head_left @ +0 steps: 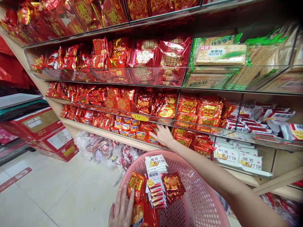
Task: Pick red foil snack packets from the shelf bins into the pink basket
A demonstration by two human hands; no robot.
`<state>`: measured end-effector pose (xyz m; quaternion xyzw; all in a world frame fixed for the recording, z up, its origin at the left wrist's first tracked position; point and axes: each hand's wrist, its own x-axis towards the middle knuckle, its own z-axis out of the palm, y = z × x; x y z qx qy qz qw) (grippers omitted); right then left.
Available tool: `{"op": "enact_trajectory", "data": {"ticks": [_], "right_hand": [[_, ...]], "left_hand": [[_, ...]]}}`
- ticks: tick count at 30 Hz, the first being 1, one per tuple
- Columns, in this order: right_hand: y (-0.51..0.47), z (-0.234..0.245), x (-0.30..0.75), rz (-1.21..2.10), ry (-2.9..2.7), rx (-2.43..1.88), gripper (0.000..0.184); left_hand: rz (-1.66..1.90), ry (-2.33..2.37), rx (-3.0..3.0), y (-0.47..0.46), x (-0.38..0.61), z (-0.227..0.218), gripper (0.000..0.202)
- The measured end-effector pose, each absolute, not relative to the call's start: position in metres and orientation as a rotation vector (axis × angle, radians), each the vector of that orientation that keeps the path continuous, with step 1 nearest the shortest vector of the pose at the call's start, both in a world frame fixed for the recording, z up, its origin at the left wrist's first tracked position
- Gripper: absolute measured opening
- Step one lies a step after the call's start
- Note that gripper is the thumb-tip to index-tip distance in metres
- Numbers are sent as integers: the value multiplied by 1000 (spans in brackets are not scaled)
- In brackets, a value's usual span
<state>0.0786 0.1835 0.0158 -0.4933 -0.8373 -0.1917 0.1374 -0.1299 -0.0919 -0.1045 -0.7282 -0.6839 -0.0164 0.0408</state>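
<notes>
Right hand (163, 135): stretched forward into the lowest shelf bin; fingers spread and flat, released, closed round nothing; fingertips touching the small red and orange foil snack packets (151, 139)

Left hand (121, 208): low and near the body; open, fingers lying flat on a red foil packet with gold print (136, 186) at the near rim of the pink perforated plastic basket (199, 198)

Shelf packets: heaped loosely under and just left of the right fingertips, behind a clear acrylic shelf front (161, 121); an oval yellow price tag (139, 117) sits just above and left of that hand

Handling: probably very light; the foil looks slick and crinkly, so packets may slide over each other; contents likely brittle, so squeezing hard could crush them

Where to take hold: judged best across the flat faces or by a crimped end seam, with a light pinch

Basket: below the right forearm; also holds white biscuit packets (155, 164) and 1 more red foil packet (172, 184), just right of the left hand

Beyond the left hand: clear plastic bags of sweets (101, 148) on the floor
</notes>
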Motion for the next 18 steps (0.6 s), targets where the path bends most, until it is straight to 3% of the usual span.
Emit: {"op": "enact_trajectory", "data": {"ticks": [6,11,14,18], "right_hand": [[165,13,89,-648,-2427,-1280,65],[126,18,99,-534,-2477,-1152,60],[92,26,107,-243,-2410,-1106,57],[47,35,115,526,-2033,-1162,53]], "left_hand": [[-145,-2099,-2271,-92,-130,-105,99],[-168,-2100,-2308,-91,-133,-104,101],[-141,-2116,-2390,-90,-138,-106,106],[-199,-2082,-2448,-89,-143,-109,111]]}}
